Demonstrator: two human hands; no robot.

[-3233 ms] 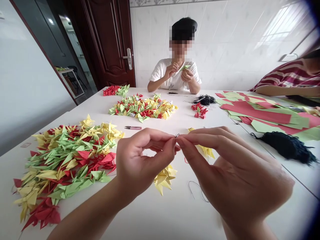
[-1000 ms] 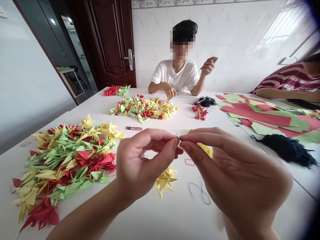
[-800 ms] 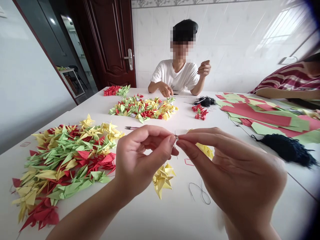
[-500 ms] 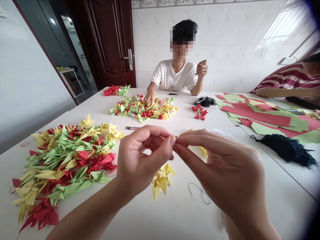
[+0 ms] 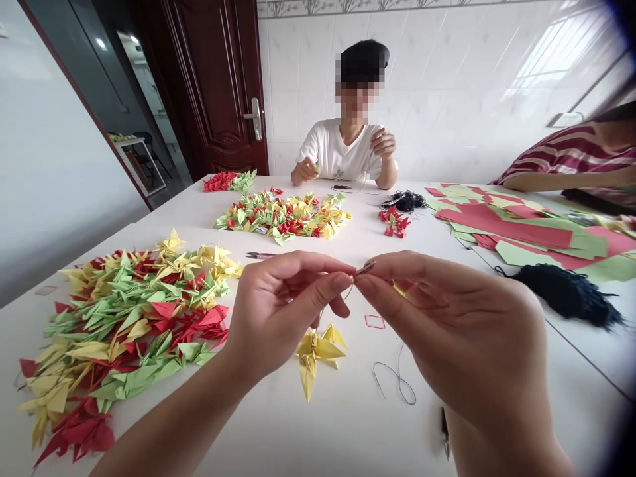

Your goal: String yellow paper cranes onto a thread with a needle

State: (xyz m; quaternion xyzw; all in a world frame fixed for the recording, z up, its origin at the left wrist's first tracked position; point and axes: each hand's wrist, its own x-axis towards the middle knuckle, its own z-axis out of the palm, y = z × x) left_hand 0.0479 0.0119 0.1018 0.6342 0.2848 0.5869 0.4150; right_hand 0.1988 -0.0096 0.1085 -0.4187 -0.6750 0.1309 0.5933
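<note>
My left hand (image 5: 281, 318) and my right hand (image 5: 457, 331) meet fingertip to fingertip above the table, both pinching a dark thread (image 5: 366, 268). A small loop of it shows at the right fingertips; more runs down below my left fingers. Under my hands are yellow folded paper cranes (image 5: 318, 351), which the thread seems to reach. Whether they hang or rest on the table I cannot tell. A curled loose end of thread (image 5: 408, 391) lies nearer my right wrist.
Left of my arm spreads a large heap of strung paper cranes (image 5: 134, 318). Farther back lies another pile (image 5: 283, 215), before a person in white (image 5: 348, 149). Coloured paper strips (image 5: 517, 225) and black thread bundles (image 5: 561, 295) occupy the right. Thread snips (image 5: 444, 434) lie by my right wrist.
My right fingers have shifted slightly, and a thread loop now shows at their tips. The yellow cranes have turned a little. The person opposite has drawn a hand back from the pile.
</note>
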